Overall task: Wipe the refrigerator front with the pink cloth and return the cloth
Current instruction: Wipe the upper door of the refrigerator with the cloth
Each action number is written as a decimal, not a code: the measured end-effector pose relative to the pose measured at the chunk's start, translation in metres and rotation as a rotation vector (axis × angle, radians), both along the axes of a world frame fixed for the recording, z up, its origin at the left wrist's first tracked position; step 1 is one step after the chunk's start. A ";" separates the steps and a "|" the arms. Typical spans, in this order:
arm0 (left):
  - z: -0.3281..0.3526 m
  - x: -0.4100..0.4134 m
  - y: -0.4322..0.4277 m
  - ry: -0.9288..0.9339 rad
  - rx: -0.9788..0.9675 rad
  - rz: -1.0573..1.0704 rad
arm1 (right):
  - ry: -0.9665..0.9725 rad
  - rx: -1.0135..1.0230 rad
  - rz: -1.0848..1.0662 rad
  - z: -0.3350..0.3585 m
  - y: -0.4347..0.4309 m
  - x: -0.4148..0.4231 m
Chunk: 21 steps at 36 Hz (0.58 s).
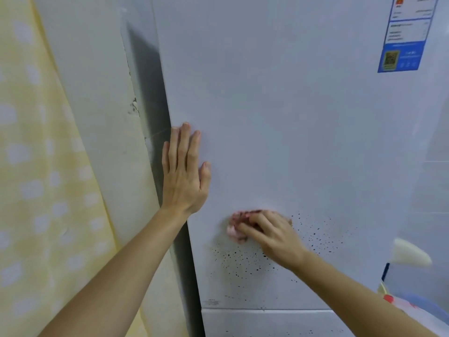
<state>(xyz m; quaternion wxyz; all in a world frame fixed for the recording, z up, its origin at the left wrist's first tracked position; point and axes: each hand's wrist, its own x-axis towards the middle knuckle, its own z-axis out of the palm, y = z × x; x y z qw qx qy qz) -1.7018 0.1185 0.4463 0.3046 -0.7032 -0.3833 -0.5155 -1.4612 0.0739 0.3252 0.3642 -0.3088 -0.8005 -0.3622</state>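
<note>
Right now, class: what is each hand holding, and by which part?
Right hand grips the bunched cloth from on top. Left hand holds nothing, flat on the fridge.

Left hand [184,176]: yours, bare, seen from the back; tendon ridges and knuckle creases show; nails short.
Right hand [269,233]: bare too; knuckles stand out along the back; your nails here too blurred to tell.
Left forearm [126,271]: bare up to the frame edge, slim, smooth.
Right forearm [352,293]: same as your left, bare to the lower right corner.
</note>
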 end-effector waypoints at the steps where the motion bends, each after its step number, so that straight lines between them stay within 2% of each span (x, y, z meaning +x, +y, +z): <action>1: 0.000 0.002 -0.001 0.009 0.003 0.001 | -0.049 -0.028 0.005 0.002 -0.002 0.003; 3: 0.000 0.006 -0.001 0.028 0.021 0.005 | -0.128 -0.051 0.008 0.015 -0.005 0.009; 5: 0.000 0.011 -0.002 0.038 0.030 0.001 | -0.109 -0.037 -0.009 0.034 -0.007 0.015; 13: 0.004 0.031 -0.001 0.037 0.042 0.006 | 0.503 0.196 -0.179 0.187 -0.006 0.044; 16: 0.002 0.038 -0.001 0.004 0.034 0.024 | 0.713 0.224 -0.165 0.217 -0.001 0.033; 18: -0.001 0.040 -0.001 -0.006 0.035 0.031 | 0.728 0.242 -0.155 0.212 0.003 0.022; 21: -0.005 0.041 -0.001 -0.005 0.035 0.042 | 0.559 0.264 -0.134 0.176 0.008 0.012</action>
